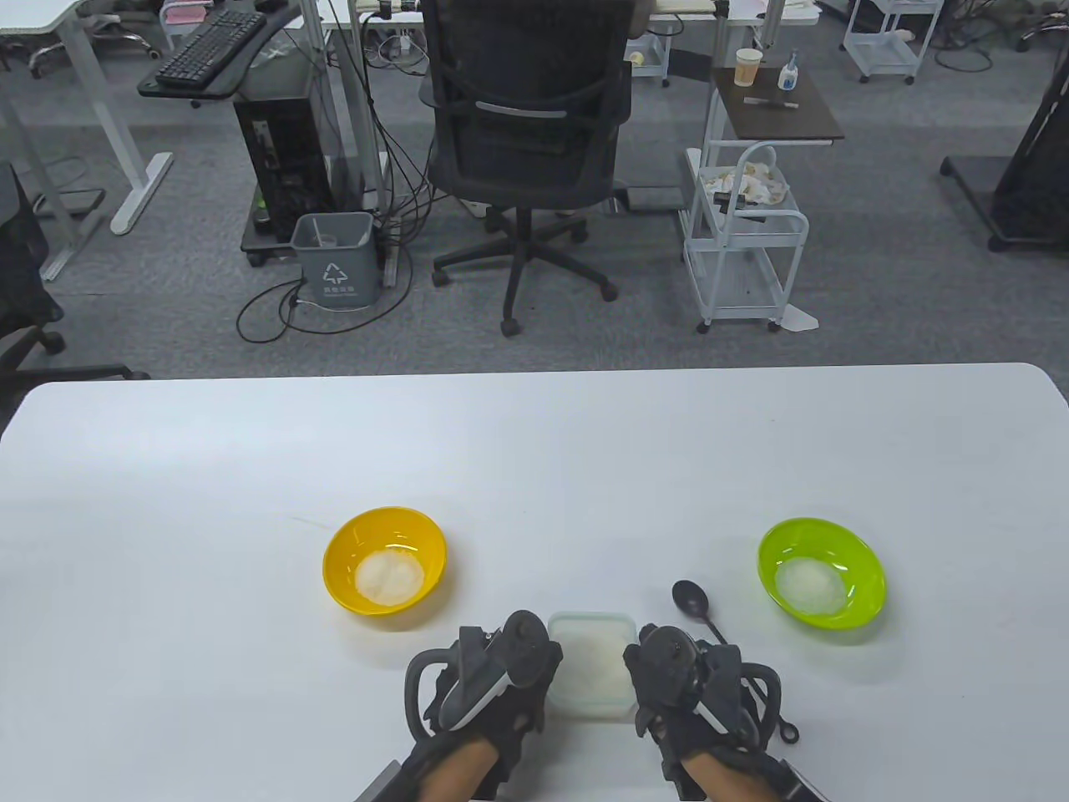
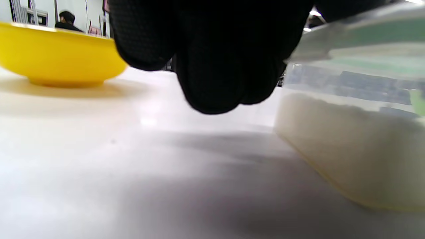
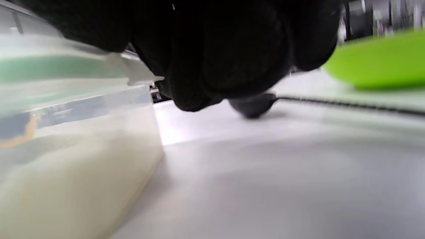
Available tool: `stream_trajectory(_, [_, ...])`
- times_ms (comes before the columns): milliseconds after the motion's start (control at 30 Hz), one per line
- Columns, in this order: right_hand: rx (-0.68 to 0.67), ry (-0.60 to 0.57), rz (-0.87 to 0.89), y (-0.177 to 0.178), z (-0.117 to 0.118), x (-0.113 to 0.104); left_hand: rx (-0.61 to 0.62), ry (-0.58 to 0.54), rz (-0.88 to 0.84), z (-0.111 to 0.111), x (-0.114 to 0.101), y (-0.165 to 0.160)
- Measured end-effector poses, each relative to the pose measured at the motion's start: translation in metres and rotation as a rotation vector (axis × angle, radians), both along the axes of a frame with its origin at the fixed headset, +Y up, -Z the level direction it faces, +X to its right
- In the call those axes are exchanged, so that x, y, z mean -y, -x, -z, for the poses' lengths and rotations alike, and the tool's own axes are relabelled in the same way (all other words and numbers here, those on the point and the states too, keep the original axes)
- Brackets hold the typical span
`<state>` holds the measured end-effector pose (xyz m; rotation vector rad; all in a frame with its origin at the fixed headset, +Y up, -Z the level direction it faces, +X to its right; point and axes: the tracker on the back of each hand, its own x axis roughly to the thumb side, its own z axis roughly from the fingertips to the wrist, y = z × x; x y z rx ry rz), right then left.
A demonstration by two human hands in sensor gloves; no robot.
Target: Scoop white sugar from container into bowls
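A yellow bowl (image 1: 384, 560) and a lime-green bowl (image 1: 822, 571) are holding white sugar; the black spoon (image 1: 692, 599) is lying on the white counter (image 1: 534, 451); the gloves are showing black.

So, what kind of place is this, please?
Most likely an office or lab workspace: behind the white table stand an office chair, a desk with a keyboard and computer tower, and a wheeled cart.

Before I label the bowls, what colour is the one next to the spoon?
Lime green bowl, right of the black spoon; clearest in the table view.
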<state>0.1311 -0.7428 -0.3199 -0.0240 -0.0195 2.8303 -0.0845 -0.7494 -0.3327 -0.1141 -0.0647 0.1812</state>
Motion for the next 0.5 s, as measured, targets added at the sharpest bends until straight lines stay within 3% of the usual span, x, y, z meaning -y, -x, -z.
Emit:
stream_trajectory(167, [0.044, 0.212, 0.320, -0.010, 0.011, 0.012, -0.041, 0.133, -0.137, 0.005, 0.006, 0.004])
stream_trajectory(267, [0.046, 0.229, 0.387, -0.014, 0.011, 0.017, -0.056, 0.190, -0.205, 0.007, 0.008, 0.008])
stream_trajectory(500, [0.045, 0.231, 0.396, -0.016, 0.011, 0.018, -0.052, 0.178, -0.198, 0.006, 0.008, 0.009])
